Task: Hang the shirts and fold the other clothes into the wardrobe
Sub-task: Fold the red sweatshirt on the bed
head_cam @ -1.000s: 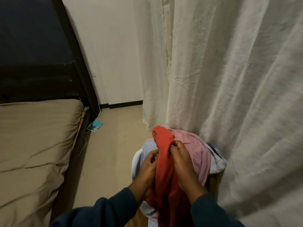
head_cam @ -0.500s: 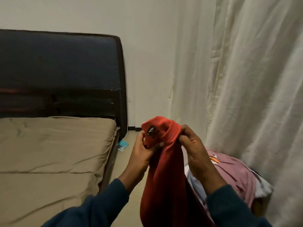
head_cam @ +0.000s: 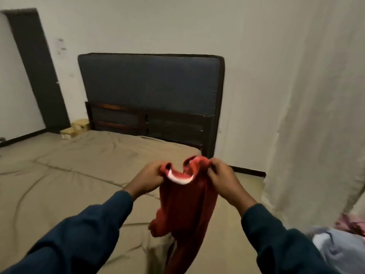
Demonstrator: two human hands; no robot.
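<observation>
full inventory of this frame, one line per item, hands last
red garment: 1, red with white inner band, held up over the bed
bed: 1, tan cover, left and centre
headboard: 1, dark blue, against the wall
curtain: 1, off-white, right
clothes pile: 1, pale blue and pink, bottom right
door: 1, dark, far left
left hand: 1, grips the garment's top edge
right hand: 1, pinches the garment's top edge
sleeves: 2, dark blue
</observation>
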